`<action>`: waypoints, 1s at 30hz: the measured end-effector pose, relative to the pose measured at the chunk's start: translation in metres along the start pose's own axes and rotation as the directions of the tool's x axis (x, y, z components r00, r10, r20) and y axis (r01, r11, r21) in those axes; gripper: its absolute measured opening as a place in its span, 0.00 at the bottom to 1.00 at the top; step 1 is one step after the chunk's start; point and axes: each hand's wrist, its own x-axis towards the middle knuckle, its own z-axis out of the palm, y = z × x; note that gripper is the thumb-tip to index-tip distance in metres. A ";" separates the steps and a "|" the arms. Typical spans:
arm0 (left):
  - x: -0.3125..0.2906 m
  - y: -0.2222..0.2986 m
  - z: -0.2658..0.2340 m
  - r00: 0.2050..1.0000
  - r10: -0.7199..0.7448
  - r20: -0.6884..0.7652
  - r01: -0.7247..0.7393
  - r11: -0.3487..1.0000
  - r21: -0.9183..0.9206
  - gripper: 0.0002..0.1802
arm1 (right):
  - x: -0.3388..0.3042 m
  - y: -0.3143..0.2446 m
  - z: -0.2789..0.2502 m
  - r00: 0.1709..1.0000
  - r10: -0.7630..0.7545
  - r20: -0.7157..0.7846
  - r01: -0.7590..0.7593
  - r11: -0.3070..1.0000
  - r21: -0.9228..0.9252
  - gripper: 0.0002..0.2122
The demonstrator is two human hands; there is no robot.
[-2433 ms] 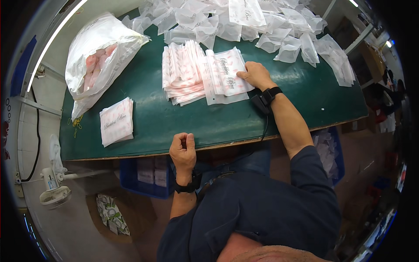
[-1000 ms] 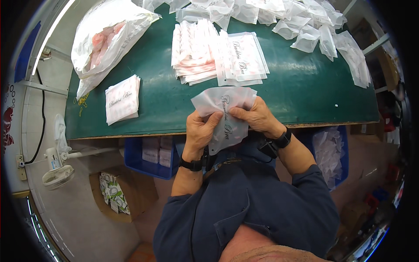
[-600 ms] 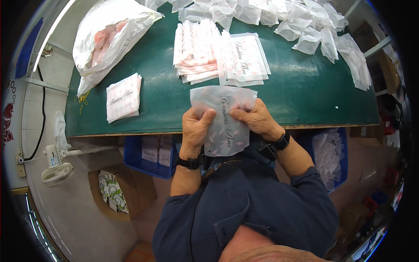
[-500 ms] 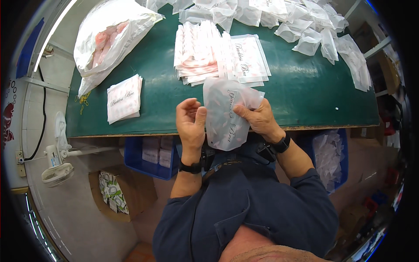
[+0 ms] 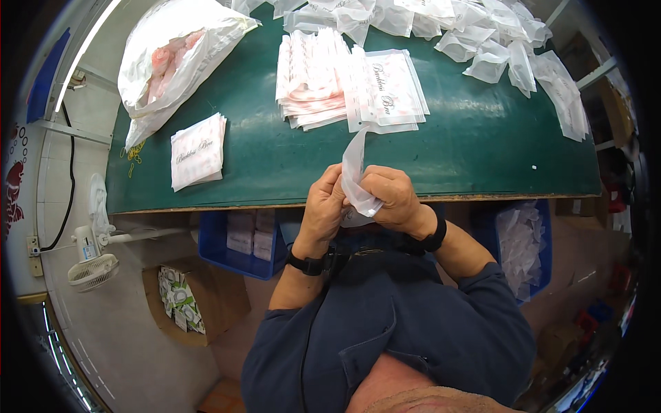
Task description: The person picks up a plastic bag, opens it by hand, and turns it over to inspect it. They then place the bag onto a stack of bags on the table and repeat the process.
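A frosted translucent plastic pouch [image 5: 354, 172] is held between my two hands at the table's near edge. It is turned nearly edge-on and bent. My left hand [image 5: 325, 206] grips one side with fingers curled in. Opposite it, my right hand [image 5: 392, 196] pinches the other side, knuckles up. Just beyond the hands lie a stack of flat printed pouches [image 5: 391, 89] and, beside it on the left, a taller pile of folded pink-and-white pouches [image 5: 311, 82]. A smaller printed stack [image 5: 198, 151] rests at the left of the green table [image 5: 275, 162].
A big white bag [image 5: 186, 51] with pink contents stands at the far left. Many filled pouches [image 5: 475, 31] heap along the back right. Below the table are a blue bin [image 5: 241, 265] with packs, another blue bin [image 5: 544, 268] with pouches, a cardboard box [image 5: 231, 306] and a fan [image 5: 93, 268].
My left hand has moved right and taken hold of the pouch. My right hand has shifted left, and the pouch has turned from face-up to nearly edge-on.
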 end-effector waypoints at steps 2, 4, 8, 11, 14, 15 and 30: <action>-0.001 -0.006 -0.003 0.998 -0.050 0.028 0.053 0.993 -0.107 0.12 | -0.003 0.007 0.003 0.999 0.005 0.041 -0.008 0.997 0.071 0.12; -0.001 -0.009 -0.002 1.000 -0.001 0.015 0.002 0.999 -0.042 0.11 | -0.003 0.007 0.002 0.998 0.007 0.061 -0.014 0.994 0.106 0.12; -0.004 -0.008 0.001 0.986 0.161 -0.044 -0.154 0.978 0.141 0.08 | 0.000 -0.001 -0.003 0.998 -0.008 0.067 0.000 0.993 0.116 0.10; -0.005 0.003 0.007 0.952 0.287 -0.110 -0.254 0.936 0.242 0.07 | 0.007 -0.013 -0.013 0.950 0.122 0.288 -0.208 0.933 0.293 0.10; -0.010 0.019 0.011 0.924 0.363 -0.119 -0.299 0.881 0.366 0.07 | 0.005 -0.003 -0.014 0.945 0.267 0.188 -0.317 0.888 0.333 0.08; -0.009 0.018 0.012 0.925 0.362 -0.118 -0.299 0.881 0.366 0.07 | 0.004 0.000 -0.013 0.930 0.340 0.140 -0.367 0.859 0.358 0.07; -0.008 0.005 0.011 0.830 0.554 0.065 -0.469 0.629 0.619 0.08 | -0.001 0.008 0.010 0.984 0.160 0.077 -0.167 0.981 0.099 0.14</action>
